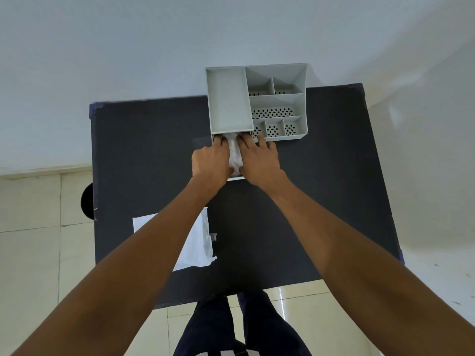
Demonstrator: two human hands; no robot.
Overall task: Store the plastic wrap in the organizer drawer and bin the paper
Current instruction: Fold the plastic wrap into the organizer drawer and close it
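Together, the left hand [209,160] and right hand [259,159] press down, palms flat and fingers spread forward, on a crumpled wad of translucent white plastic wrap [234,154]. The wrap sits between the two hands, inside the pulled-out white drawer [235,178] of a pale grey plastic desk organizer [228,98]. Neither hand is closed around the wrap; both rest on its sides, touching it. Just beyond the fingertips rises the organizer, with open compartments and perforated floors. Well back from the hands, toward the person and under the left forearm, a flat white sheet of paper [191,253] lies on the black rectangular tabletop [321,188].
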